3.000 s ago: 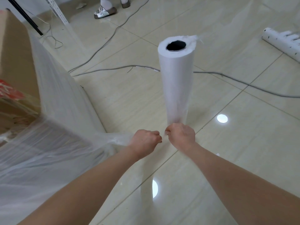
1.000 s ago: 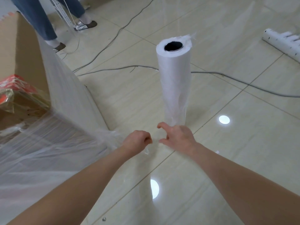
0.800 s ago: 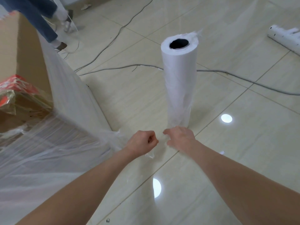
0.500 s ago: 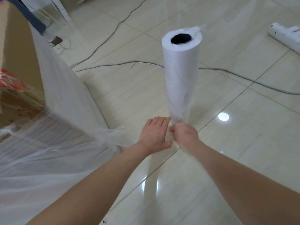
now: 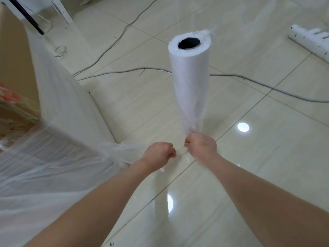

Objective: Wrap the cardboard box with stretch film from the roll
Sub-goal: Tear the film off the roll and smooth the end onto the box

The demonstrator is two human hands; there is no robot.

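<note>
A tall white roll of stretch film (image 5: 190,75) stands upright on the tiled floor, its dark core hole facing up. The cardboard box (image 5: 16,72) fills the left side, its near faces covered in layers of clear film (image 5: 58,148). A bunched strand of film runs from the box corner across to the foot of the roll. My left hand (image 5: 158,153) grips that strand in a fist. My right hand (image 5: 202,146) grips the gathered film at the base of the roll. The two fists are a few centimetres apart, with twisted film between them.
Grey cables (image 5: 249,80) snake across the glossy floor behind the roll. A white perforated rail (image 5: 309,39) lies at the far right. A black rod (image 5: 25,16) and a white metal strut (image 5: 61,9) lean at the top left behind the box.
My left hand, flat and open beside the roll half a second ago, has curled into a fist on the film strand. The person walking at the top left has left the view.
</note>
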